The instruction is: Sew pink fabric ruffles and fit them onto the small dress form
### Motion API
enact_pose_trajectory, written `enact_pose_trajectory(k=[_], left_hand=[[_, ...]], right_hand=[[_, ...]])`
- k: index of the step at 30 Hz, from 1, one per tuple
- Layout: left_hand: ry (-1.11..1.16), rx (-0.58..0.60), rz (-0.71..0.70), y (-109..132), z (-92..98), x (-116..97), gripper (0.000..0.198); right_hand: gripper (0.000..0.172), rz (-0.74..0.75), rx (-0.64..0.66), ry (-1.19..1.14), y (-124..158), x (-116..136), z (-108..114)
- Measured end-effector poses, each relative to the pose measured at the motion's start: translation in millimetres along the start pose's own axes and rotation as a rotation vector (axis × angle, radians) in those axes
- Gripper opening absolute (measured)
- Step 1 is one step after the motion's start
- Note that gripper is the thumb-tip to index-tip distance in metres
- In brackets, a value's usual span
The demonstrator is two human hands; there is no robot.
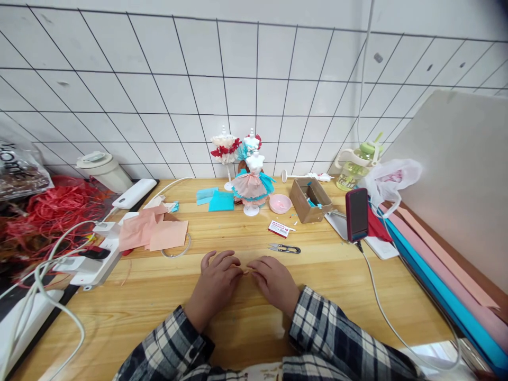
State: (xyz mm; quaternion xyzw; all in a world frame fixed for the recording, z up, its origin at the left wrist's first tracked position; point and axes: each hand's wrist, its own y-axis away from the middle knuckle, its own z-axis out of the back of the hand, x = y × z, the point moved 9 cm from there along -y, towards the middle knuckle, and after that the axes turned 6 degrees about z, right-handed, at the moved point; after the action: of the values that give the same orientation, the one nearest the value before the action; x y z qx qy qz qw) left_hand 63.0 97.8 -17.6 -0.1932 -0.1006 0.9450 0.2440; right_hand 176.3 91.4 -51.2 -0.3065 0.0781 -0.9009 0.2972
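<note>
My left hand [219,283] and my right hand [274,280] are close together low over the wooden table [159,312], fingertips nearly meeting. Each hand pinches at a tiny pale piece between them, too small to make out. Thread snips [284,248] lie just beyond my right hand, with a small red and white card [279,228] behind them. Farther back, a white mini mannequin [254,161] wears a pink and blue paper skirt [253,188]. Two more dressed mannequins [224,142] [251,142] stand behind it.
Blue paper pieces [221,201], a pink bowl [280,203] and a cardboard box [310,200] sit at the back. Pink paper [169,235] overlaps a power strip [107,259] with cables at left. A phone [357,214] stands upright at right, its cable trailing forward.
</note>
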Motion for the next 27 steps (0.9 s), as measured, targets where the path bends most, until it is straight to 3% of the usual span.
enact_pose_trajectory(k=[3,8,18,22,25,27], left_hand=[[0.045,0.003,0.026,0,1.0,3,0.019],[0.112,0.030,0.025,1,-4.7,1,0.018],[0.141,0.079,0.051,2,-9.3,0,0.015],[0.132,0.085,0.065,4,-9.4,8,0.016],[0.139,0.087,0.071,6,-11.0,13,0.016],[0.150,0.086,0.061,6,-12.3,11,0.016]], right_hand=[[0.039,-0.041,-0.018,-0.134,0,-6,1],[0.015,-0.119,0.037,-0.133,-1,-11,-7],[0.012,-0.098,0.001,-0.149,-3,-9,2],[0.032,-0.100,-0.131,-0.190,-1,-33,30],[0.023,-0.250,-0.254,-0.038,10,-74,66],[0.019,-0.281,-0.216,0.094,14,-93,80]])
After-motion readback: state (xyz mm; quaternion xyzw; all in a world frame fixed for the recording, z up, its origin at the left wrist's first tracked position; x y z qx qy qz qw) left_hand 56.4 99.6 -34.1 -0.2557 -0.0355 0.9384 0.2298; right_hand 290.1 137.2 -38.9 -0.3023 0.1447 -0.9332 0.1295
